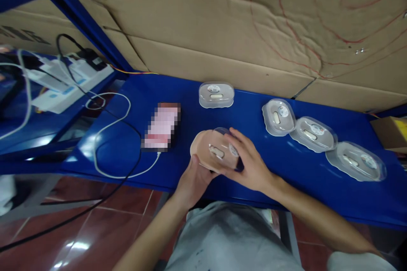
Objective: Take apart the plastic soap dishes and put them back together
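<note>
Brown cardboard [197, 21] backs a blue bench [133, 93]. Above its near edge, the left hand [197, 182] pinches a peach box [197, 145], thumb at its rim; the right hand [248, 161] clasps the clear lid [225, 152] overlapping it. Their long axis runs left to right, right end slightly nearer the person.

You are handling one beige piece [197, 146] and one clear cover [222, 148] with two hands [195, 182] [249, 163]. Four more clear covers [216, 95] [279, 117] [313, 134] [356, 161], one phone [162, 126] and one power strip [62, 99] are lying before you.
</note>
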Motion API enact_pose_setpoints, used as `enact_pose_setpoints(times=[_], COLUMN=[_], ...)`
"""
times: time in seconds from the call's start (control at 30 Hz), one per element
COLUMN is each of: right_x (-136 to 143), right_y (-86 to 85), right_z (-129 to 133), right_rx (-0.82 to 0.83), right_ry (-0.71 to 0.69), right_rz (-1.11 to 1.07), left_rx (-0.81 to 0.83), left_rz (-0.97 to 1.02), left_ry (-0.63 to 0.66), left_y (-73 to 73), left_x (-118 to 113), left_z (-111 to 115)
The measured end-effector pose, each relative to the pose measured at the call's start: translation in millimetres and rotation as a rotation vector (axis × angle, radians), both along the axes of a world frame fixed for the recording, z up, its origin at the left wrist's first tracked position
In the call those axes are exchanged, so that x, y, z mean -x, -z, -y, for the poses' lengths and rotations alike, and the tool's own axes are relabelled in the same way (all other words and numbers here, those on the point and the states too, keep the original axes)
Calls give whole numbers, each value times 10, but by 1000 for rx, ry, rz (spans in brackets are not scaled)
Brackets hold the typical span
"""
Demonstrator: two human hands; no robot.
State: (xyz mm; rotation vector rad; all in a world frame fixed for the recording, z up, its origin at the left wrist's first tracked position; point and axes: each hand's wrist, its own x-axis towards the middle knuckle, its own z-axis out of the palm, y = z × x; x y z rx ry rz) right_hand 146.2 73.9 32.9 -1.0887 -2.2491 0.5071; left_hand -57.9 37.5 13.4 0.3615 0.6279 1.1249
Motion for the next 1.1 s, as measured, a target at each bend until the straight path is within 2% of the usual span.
enact_pose_setpoints(times=[0.23,0.5,0.57,0.63,0.7,0.77,0.87,0.93,1.03,1.1], right_x=[82,103,72,28,-9,-18,26,52,-9,-145], right_y=[57,106,83,39,-11,-52,-92,-121,-197,-261], right_z=[99,65,-38,-196,-396,-619,-931,-1068,-1097,-1010], right_rx=[-96,-97,-91,-87,-76,-67,-110,-171,-229,-233], right_ry=[-74,-72,-86,-111,-163,-243,-317,-293,-162,-14], right_rz=[-23,-8,17,69,162,279,412,457,494,502], left_rx=[-203,-158,-138,-187,-323,-473,-585,-600,-649,-681], left_rz=[-4,-75,-164,-349,-573,-747,-906,-1005,-1103,-1104], left_ry=[113,111,-27,-267,-473,-533,-460,-390,-330,-320], left_y=[106,70,68,56,32,5,-16,-15,-2,10], left_x=[-21,-53,-68,-59,-28,4,21,21,41,64], left_z=[77,82,76,78,90,114,166,205,251,266])
